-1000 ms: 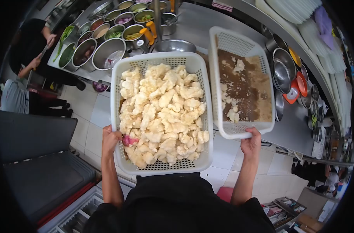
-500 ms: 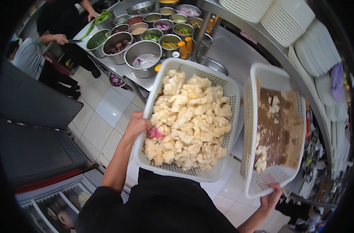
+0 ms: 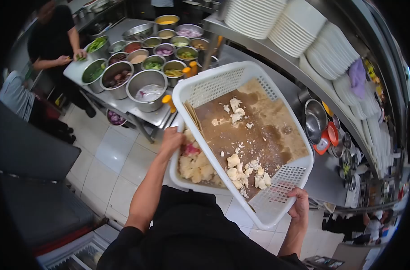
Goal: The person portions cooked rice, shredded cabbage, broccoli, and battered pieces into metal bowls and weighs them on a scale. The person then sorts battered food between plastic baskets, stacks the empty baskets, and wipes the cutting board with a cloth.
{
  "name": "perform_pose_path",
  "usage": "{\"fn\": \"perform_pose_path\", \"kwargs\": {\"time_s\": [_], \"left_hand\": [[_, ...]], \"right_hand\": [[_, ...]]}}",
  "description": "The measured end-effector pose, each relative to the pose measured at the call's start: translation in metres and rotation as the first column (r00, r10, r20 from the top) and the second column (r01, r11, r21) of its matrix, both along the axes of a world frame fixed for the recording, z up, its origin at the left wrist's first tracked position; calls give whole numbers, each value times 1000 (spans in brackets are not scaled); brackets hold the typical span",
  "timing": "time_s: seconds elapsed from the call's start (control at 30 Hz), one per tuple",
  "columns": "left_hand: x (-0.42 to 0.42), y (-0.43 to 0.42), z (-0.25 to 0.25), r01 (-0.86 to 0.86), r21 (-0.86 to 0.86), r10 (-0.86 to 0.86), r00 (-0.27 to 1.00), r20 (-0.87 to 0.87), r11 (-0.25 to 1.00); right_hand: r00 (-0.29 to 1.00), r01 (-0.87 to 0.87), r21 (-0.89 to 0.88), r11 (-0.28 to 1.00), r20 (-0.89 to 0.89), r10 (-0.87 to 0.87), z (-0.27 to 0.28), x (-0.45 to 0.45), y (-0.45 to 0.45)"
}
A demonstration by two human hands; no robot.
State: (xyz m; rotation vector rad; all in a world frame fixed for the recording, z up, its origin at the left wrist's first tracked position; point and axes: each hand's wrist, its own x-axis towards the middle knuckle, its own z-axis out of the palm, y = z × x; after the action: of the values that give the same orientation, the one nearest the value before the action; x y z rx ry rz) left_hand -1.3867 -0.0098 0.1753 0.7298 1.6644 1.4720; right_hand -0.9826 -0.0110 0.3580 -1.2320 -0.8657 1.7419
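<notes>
My left hand [image 3: 171,140] grips the left rim of a white basket [image 3: 174,173] filled with pale battered pieces [image 3: 195,167] and one pink item [image 3: 191,148]. Over most of that basket lies a second white basket [image 3: 299,167], tilted, its lower right rim held by my right hand [image 3: 299,200]. Wet brown cardboard [image 3: 245,130] lines this upper basket, with a few pale crumbly pieces [image 3: 237,172] on it. Both hands are closed on the rims.
Steel pots and bowls [image 3: 146,90] of chopped food crowd the counter at the upper left. White plates [image 3: 254,20] are stacked on a shelf. A person in black [image 3: 56,40] stands beyond, another person [image 3: 18,96] below.
The cardboard-lined basket has moved left from beside the full basket to over it, covering most of the pale pieces. My right hand has come left with it.
</notes>
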Motion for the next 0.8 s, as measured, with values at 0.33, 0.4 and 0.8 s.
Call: {"fn": "perform_pose_path", "kwargs": {"time_s": [0.33, 0.4, 0.8], "left_hand": [[115, -33, 114, 28, 96, -36, 995, 88, 995], [129, -32, 100, 148, 217, -149, 989, -10, 965], [174, -148, 133, -37, 137, -28, 895, 444, 990]], "right_hand": [[951, -248, -71, 966, -206, 229, 21, 10, 19], [947, -260, -25, 965, -204, 249, 13, 12, 22], [884, -402, -1, 916, -261, 387, -4, 16, 46]]}}
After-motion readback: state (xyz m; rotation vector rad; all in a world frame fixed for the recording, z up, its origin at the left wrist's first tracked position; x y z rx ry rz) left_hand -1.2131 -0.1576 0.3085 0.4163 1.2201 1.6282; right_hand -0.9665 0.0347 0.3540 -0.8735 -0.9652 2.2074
